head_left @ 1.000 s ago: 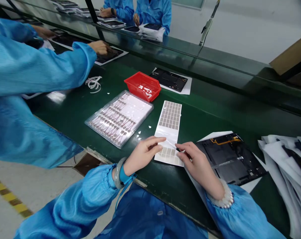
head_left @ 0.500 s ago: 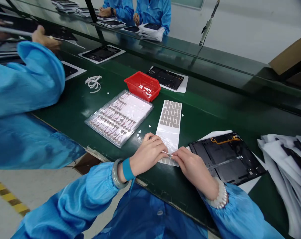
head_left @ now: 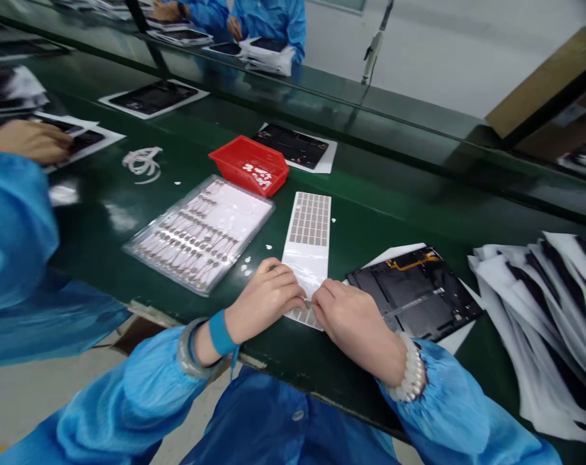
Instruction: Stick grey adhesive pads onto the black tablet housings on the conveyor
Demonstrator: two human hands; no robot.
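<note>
Over the lower part of a white sheet with grey rectangular stickers (head_left: 310, 223), my left hand (head_left: 266, 300) and my right hand (head_left: 353, 323) meet fingertip to fingertip. Both hands are closed in a pinch on something small between them, too small to make out. Left of the sheet lies a clear tray (head_left: 203, 232) with rows of small round parts on thin red wires. A black panel (head_left: 419, 294) with an orange flex strip rests on white paper beside my right hand. Small white pieces (head_left: 247, 266) are scattered between tray and sheet.
A red bin (head_left: 247, 161) holds white bits, with another black panel (head_left: 295, 145) behind it. White loops (head_left: 142, 163) lie at the left. Wrapped panels (head_left: 539, 323) are stacked at the right. A co-worker's hand (head_left: 29, 141) and sleeve occupy the left edge.
The view has turned, so the table items appear farther left. My hands stay together over the sheet, my right fingers more curled over. The co-worker's hand has come down onto a panel at the left.
</note>
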